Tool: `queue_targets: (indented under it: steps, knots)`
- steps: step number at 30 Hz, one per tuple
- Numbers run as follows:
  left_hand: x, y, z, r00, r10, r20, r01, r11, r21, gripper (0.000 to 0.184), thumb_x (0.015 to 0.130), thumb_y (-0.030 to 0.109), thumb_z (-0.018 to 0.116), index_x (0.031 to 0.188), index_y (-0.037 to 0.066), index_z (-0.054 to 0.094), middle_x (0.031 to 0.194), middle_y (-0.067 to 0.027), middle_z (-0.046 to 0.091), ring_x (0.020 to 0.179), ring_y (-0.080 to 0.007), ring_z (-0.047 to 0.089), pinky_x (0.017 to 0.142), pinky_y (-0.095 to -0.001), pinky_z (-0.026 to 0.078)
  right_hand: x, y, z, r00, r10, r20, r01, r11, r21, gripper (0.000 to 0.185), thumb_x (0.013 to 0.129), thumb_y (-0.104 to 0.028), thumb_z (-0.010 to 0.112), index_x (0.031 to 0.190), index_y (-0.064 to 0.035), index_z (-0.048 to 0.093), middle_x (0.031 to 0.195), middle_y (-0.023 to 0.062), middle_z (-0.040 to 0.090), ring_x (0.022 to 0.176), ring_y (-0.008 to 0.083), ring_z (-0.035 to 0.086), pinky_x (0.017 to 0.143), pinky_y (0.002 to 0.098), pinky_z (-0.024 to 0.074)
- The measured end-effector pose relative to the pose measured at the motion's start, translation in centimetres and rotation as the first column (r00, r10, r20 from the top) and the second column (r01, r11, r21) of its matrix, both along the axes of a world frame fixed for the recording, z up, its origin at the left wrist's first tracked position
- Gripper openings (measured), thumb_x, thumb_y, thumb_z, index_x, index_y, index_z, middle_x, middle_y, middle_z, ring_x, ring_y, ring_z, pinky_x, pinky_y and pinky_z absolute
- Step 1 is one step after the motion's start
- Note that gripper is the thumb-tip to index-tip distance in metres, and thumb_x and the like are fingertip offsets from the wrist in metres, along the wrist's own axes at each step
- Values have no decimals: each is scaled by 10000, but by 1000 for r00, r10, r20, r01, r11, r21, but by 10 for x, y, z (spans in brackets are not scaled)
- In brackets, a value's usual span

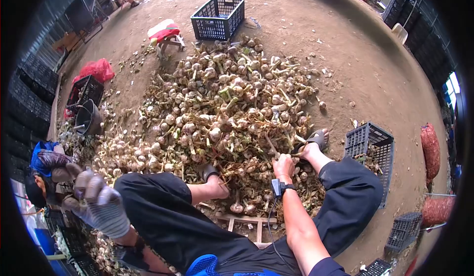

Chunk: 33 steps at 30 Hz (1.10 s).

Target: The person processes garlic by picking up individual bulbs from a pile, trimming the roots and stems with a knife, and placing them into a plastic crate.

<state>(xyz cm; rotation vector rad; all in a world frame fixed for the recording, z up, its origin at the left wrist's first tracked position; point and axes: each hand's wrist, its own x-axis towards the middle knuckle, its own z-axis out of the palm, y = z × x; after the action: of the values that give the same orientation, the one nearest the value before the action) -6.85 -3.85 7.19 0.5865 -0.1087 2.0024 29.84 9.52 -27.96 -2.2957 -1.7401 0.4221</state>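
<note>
Garlic bulbs [215, 133] with dry stalks and roots are heaped on the ground before me and between my legs. My right hand [284, 166] is bare and closed at the near side of the heap. From its fist a thin brownish stick-like thing [271, 145] points up and to the left; its exact kind is unclear. My left hand [101, 207], in a grey striped glove, is raised at the far left, above my left knee. Its fingers are curled, and what they hold, if anything, does not show. Each wrist carries a dark strapped device.
A black crate [217, 24] stands behind the heap, beside a low stool [170, 41]. Another crate [368, 147] is right of my foot. A bucket [89, 118] stands at left. A co-worker's blue-capped head [42, 172] is near my left hand. Red sacks [430, 152] stand right.
</note>
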Motion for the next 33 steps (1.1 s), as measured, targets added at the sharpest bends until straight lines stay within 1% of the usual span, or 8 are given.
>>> queue_targets:
  steps: [1,6,16,20,25,28,30,33]
  knots:
    - [-31,-13,-12,952,55,-302,-134,960,-248,691,953,385,630,1490,55,347,953,-31,445,752,-140,433,614,-303,435,1,3,-3,1000,-12,11,12,1000,-5,330,812,-366,733,883,-44,704,1007,183,661,883,379,682,771,470,556]
    - [33,21,-51,864,-82,-497,-162,888,-430,625,964,459,574,1425,50,466,921,-70,513,714,-180,484,570,-322,468,0,6,-10,995,-96,-9,96,995,-19,270,781,-296,762,875,-58,677,1000,163,663,937,368,656,803,464,537]
    - [64,27,-64,845,-146,-514,-250,743,-621,610,874,403,689,1287,-20,537,920,-159,626,743,-259,619,642,-355,540,9,1,-9,998,32,45,-31,999,-35,247,788,-261,734,927,-62,687,978,192,681,900,393,679,795,487,552]
    - [74,31,-65,791,-220,-571,-240,747,-620,603,879,389,689,1264,-49,537,941,-148,646,773,-229,646,684,-333,552,7,-5,-11,991,8,-137,2,998,70,193,794,-218,709,911,-67,677,939,169,691,861,391,673,773,487,536]
    - [82,41,-69,730,-453,-512,-76,691,-719,386,928,130,577,1260,-65,560,975,-165,682,807,-224,685,725,-343,590,-7,-5,18,965,-121,-231,161,974,161,193,821,-250,639,840,-60,663,859,187,690,830,414,657,739,509,517]
    - [97,44,-68,566,-529,-632,-264,610,-747,322,918,62,538,1214,-42,610,985,-123,694,803,-170,666,749,-291,554,-9,7,41,942,-134,-309,198,962,186,195,801,-235,641,770,-43,623,798,203,670,775,435,637,688,524,493]
    - [103,46,-74,459,-586,-668,-300,606,-737,327,905,61,590,1222,-15,621,976,-68,688,823,-122,632,765,-264,524,-11,15,66,873,-102,-477,243,939,244,229,774,-242,685,746,-30,603,723,214,645,672,418,619,609,483,465]
    - [110,47,-89,282,-592,-755,-380,654,-654,329,910,112,640,1218,-2,629,979,-37,677,874,-86,609,805,-246,510,-14,30,69,454,38,-890,357,907,221,161,782,-117,769,805,0,661,641,43,639,555,149,580,547,326,453]
